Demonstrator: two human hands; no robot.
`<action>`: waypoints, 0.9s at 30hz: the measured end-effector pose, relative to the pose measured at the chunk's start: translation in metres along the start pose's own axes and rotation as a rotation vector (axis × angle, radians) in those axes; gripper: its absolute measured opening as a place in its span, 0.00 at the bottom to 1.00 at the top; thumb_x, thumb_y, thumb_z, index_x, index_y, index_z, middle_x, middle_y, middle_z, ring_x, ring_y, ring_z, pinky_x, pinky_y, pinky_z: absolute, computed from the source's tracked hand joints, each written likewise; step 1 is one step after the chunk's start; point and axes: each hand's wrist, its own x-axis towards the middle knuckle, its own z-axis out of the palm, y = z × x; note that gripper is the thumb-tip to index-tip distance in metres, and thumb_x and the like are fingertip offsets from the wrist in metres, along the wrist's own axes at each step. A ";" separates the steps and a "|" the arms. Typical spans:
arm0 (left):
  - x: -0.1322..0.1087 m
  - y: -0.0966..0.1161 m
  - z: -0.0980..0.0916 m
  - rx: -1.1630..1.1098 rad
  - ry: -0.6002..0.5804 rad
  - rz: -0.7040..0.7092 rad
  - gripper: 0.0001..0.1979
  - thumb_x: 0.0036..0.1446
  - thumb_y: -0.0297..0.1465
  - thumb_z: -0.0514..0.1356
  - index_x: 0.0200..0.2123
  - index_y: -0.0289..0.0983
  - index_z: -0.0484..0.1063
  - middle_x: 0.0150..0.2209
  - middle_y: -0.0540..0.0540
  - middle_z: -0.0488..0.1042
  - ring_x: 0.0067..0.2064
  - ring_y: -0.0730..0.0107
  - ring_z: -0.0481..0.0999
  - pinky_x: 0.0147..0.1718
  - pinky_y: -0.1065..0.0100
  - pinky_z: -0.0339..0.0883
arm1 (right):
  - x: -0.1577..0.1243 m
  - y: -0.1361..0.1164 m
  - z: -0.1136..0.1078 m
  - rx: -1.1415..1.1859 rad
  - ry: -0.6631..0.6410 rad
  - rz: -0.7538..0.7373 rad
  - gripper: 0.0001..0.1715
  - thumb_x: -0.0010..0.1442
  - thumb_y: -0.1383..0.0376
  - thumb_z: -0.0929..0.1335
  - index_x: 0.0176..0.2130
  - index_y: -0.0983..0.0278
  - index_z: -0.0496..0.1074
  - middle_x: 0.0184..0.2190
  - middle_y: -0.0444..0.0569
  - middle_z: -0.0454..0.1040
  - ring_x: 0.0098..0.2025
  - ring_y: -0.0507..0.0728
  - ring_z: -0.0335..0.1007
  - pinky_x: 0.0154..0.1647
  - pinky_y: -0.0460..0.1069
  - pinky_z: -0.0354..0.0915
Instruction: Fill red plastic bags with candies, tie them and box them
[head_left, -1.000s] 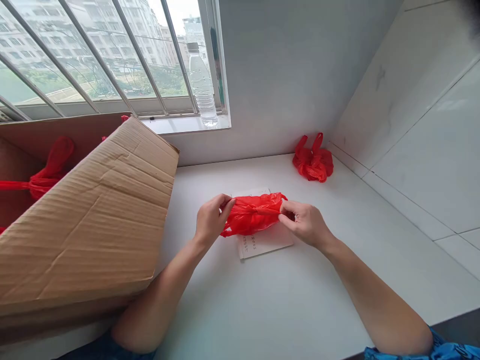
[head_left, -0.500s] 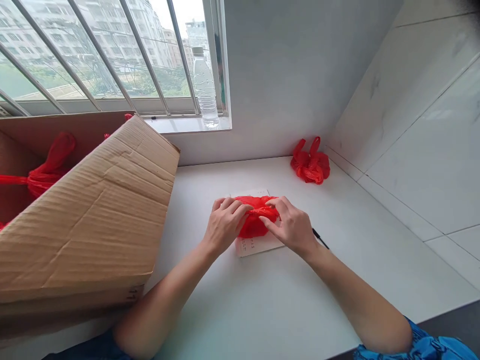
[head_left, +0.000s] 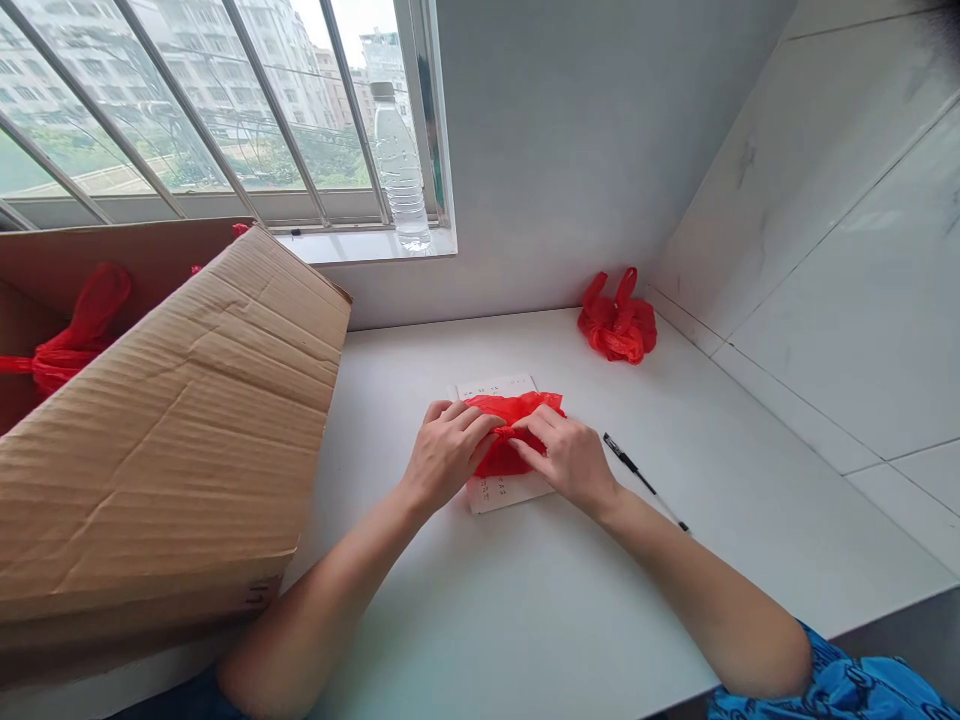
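A red plastic bag (head_left: 510, 462) lies over a sheet of paper with writing (head_left: 495, 494) on the white table. My left hand (head_left: 452, 445) is closed on the bag's left side, fingertips at its gathered, twisted middle. From the right, my right hand (head_left: 566, 450) pinches the same gathered part, its thumb and fingers close to the left fingertips. The bag's far edge sticks up loosely behind both hands. What the bag contains, if anything, is hidden. To the right of my right hand lies a black pen (head_left: 646, 482).
A large open cardboard box (head_left: 172, 430) at the left holds red plastic bags (head_left: 71, 350). Another tied red bag (head_left: 619, 318) sits at the back right by the wall. A clear water bottle (head_left: 403, 175) stands on the windowsill (head_left: 352, 247).
My right hand has moved left and closed its fingers on the bag's gathered middle, uncovering more of the pen. My left hand keeps its hold. The view has shifted slightly.
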 end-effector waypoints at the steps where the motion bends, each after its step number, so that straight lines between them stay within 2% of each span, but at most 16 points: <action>1: 0.000 0.000 0.000 -0.002 -0.002 0.002 0.09 0.68 0.33 0.53 0.41 0.43 0.74 0.34 0.49 0.78 0.37 0.66 0.74 0.46 0.61 0.60 | 0.000 0.000 0.000 -0.004 -0.003 -0.001 0.11 0.68 0.59 0.65 0.41 0.60 0.75 0.35 0.47 0.77 0.29 0.52 0.68 0.27 0.47 0.55; 9: 0.000 0.001 -0.001 -0.049 -0.004 -0.012 0.09 0.68 0.32 0.54 0.42 0.44 0.75 0.35 0.49 0.78 0.38 0.65 0.74 0.46 0.61 0.62 | -0.001 0.000 0.001 -0.001 -0.027 0.010 0.08 0.68 0.62 0.65 0.41 0.59 0.74 0.35 0.45 0.76 0.29 0.51 0.68 0.27 0.47 0.55; 13: -0.003 -0.003 0.006 -0.047 -0.046 -0.035 0.09 0.67 0.33 0.55 0.45 0.45 0.74 0.44 0.47 0.78 0.46 0.61 0.74 0.48 0.58 0.63 | -0.001 0.002 0.006 -0.050 0.010 -0.019 0.10 0.68 0.62 0.64 0.41 0.60 0.74 0.35 0.47 0.76 0.33 0.54 0.70 0.30 0.48 0.57; 16: -0.006 -0.008 0.010 -0.034 -0.101 -0.057 0.09 0.67 0.34 0.54 0.47 0.45 0.73 0.47 0.47 0.77 0.48 0.60 0.73 0.51 0.56 0.62 | 0.001 0.008 0.004 -0.060 0.002 0.003 0.10 0.68 0.63 0.64 0.38 0.60 0.74 0.34 0.47 0.76 0.32 0.54 0.70 0.30 0.48 0.57; 19: -0.007 -0.012 0.005 -0.020 -0.050 -0.099 0.11 0.67 0.35 0.55 0.50 0.44 0.71 0.52 0.45 0.75 0.51 0.58 0.72 0.50 0.56 0.64 | 0.003 0.018 -0.008 0.012 0.023 0.102 0.10 0.68 0.61 0.64 0.36 0.59 0.73 0.34 0.44 0.76 0.27 0.51 0.67 0.28 0.47 0.57; 21: -0.006 -0.013 -0.002 -0.014 0.010 -0.137 0.13 0.66 0.35 0.55 0.51 0.42 0.71 0.53 0.43 0.73 0.50 0.58 0.72 0.48 0.57 0.66 | 0.004 0.027 -0.019 0.051 0.079 0.186 0.10 0.68 0.59 0.64 0.37 0.59 0.73 0.37 0.43 0.76 0.25 0.50 0.66 0.28 0.47 0.58; 23: -0.006 -0.012 -0.008 -0.017 0.025 -0.182 0.12 0.66 0.36 0.55 0.50 0.41 0.72 0.50 0.43 0.74 0.47 0.61 0.73 0.41 0.62 0.68 | 0.004 0.035 -0.028 0.076 0.084 0.242 0.10 0.67 0.57 0.65 0.39 0.58 0.73 0.40 0.43 0.76 0.25 0.49 0.66 0.28 0.47 0.59; 27: -0.010 -0.012 -0.006 -0.004 -0.061 -0.261 0.15 0.65 0.43 0.56 0.48 0.42 0.73 0.46 0.44 0.74 0.44 0.62 0.74 0.27 0.68 0.64 | 0.003 0.042 -0.030 0.115 -0.091 0.246 0.11 0.64 0.55 0.67 0.43 0.57 0.73 0.41 0.44 0.77 0.26 0.51 0.68 0.27 0.48 0.59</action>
